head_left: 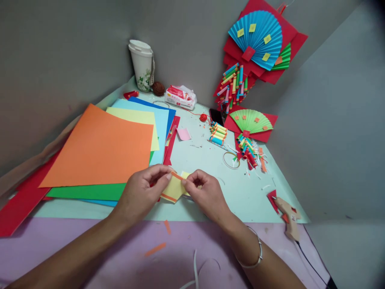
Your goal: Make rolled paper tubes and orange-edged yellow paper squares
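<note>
Between my two hands is a small yellow paper piece (pixel 172 190) with orange strips along its two opposite edges. My left hand (pixel 147 186) pinches its upper left corner between thumb and fingers. The thumb and fingertips of my right hand (pixel 206 192) are closed on its upper right edge. Another pale yellow bit (pixel 185 175) shows behind the right fingertips; I cannot tell whether it is part of the same piece. Two loose orange strips, one of them an orange paper strip (pixel 155 249), lie below my hands on the pink surface.
Coloured sheets, an orange one (pixel 102 150) on top, lie at left. A glue gun (pixel 288 216) with a cord rests at right. Rolled paper tubes (pixel 218 134), a wet-wipe pack (pixel 181 97) and a lidded cup (pixel 142 66) stand farther back. A blue paper fan ornament (pixel 259 38) hangs at upper right.
</note>
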A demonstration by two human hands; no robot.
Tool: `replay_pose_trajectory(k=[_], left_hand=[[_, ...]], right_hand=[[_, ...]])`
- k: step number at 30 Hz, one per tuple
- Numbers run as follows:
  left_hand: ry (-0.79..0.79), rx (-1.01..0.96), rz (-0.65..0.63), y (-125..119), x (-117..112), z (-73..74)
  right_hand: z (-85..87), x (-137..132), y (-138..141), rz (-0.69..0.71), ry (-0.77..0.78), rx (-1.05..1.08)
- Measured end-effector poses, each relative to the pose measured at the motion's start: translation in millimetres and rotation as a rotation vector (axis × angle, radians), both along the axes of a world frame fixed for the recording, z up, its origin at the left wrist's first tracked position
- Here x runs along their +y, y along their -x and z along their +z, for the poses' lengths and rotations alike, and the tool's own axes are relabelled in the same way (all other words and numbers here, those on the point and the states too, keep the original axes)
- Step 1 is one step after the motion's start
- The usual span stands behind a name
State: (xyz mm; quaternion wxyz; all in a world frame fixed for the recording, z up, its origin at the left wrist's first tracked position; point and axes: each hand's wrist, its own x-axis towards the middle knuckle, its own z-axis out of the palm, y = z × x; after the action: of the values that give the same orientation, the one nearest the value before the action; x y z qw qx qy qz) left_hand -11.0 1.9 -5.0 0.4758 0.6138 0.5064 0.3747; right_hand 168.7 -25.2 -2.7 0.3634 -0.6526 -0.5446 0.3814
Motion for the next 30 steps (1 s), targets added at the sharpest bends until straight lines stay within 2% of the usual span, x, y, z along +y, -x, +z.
replay_pose_trajectory(k=[12, 20, 30], left_hand=[[0.093, 0.003, -0.024, -2.2, 5.9, -2.8], [0.162, -0.05, 0.037, -1.4, 7.0, 2.7], [0.158, -0.08, 0.07, -1.3, 7.9, 3.9]], right_hand=[[-4.4, -0.4, 1.5, 0.025, -0.072, -0.066], [-3.6, -1.1, 2.6, -0.004, -0.021, 0.007], [-2.8, -0.5, 2.3, 0.01, -0.047, 0.074]])
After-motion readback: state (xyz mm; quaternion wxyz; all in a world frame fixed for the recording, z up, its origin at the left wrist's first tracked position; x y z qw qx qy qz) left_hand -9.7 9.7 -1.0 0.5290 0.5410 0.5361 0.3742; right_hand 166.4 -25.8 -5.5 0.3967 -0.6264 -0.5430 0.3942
